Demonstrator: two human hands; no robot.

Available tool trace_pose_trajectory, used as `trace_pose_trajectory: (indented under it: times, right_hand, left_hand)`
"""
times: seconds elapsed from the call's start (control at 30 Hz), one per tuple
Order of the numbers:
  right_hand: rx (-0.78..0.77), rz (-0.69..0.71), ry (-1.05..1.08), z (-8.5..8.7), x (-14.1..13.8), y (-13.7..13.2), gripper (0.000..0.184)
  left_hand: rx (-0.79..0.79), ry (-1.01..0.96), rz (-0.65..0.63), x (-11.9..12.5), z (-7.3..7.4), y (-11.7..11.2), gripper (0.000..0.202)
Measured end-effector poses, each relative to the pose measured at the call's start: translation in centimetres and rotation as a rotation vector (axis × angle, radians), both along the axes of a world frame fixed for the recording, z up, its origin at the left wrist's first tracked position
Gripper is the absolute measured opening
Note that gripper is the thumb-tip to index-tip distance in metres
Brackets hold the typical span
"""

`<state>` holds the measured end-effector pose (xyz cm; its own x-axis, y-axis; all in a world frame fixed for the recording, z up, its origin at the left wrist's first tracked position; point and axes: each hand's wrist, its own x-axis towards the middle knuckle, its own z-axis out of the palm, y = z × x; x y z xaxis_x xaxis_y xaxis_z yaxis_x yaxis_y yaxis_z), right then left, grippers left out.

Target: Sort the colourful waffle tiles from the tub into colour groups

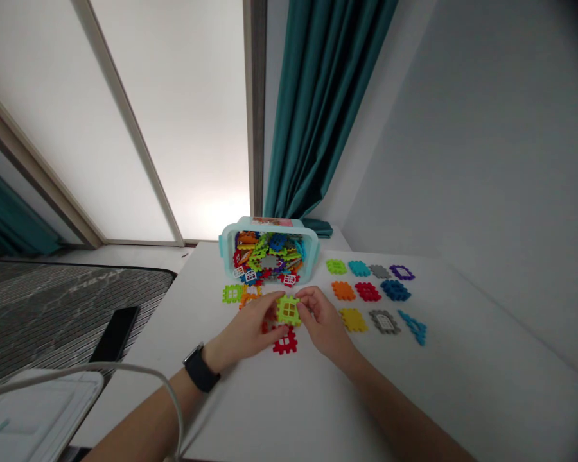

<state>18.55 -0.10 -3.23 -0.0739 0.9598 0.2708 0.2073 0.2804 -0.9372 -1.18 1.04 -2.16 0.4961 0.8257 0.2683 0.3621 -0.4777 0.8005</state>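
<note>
Green tile [288,310] before the bin [312,253];
left hand [250,324], right hand [325,324]: both grips narrowed onto its edges; red tile [285,341] farther from bin.

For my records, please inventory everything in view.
Held piece: one, lime, between hands
Red piece: one, red, by left thumb
Other pieces: several, mixed, near bin
Spread pieces: at least ten, mixed, right
Bin: one, turquoise, full, back
Table: one, white, centre
Curtains: two, teal, behind
Panels: several, white, behind
Wall: one, grey, right
Slab: one, black, left
Flat object: one, white, left
Cable: one, white, left
Striped surface: one, grey, left
Watch: one, black, left wrist
Left hand, right hand: one each, at held piece
</note>
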Motion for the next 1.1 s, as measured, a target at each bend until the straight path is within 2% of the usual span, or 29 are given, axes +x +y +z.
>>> trace_pose_trajectory:
  times: [0.1,0.27,0.4,0.53,0.67,0.9,1.1]
  right_hand:
    - [-0.029,0.029,0.056,-0.2,0.1,0.3,0.012]
    - [0.028,0.026,-0.015,-0.2,0.2,0.3,0.012]
    - [0.228,0.014,-0.233,0.1,0.4,0.1,0.017]
    - [0.361,0.105,-0.363,0.3,0.8,-0.1,0.033]
    - [0.376,0.176,-0.461,0.5,1.4,0.1,0.045]
    - [0.4,0.156,-0.498,0.4,2.2,0.6,0.043]
    - [0.465,0.134,-0.501,0.7,2.5,0.7,0.042]
  left_hand:
    - [0.183,0.152,0.008,-0.4,0.0,0.3,0.056]
    - [0.3,0.233,0.034,-0.8,0.6,0.6,0.047]
    - [0.33,0.246,0.056,-0.8,0.7,0.5,0.043]
    - [0.331,0.246,0.079,-1.0,0.6,0.7,0.04]
    - [0.326,0.253,0.083,-1.4,0.3,1.1,0.043]
    - [0.329,0.236,0.077,-1.4,0.3,1.0,0.041]
    - [0.396,0.22,0.093,-1.6,0.6,0.9,0.044]
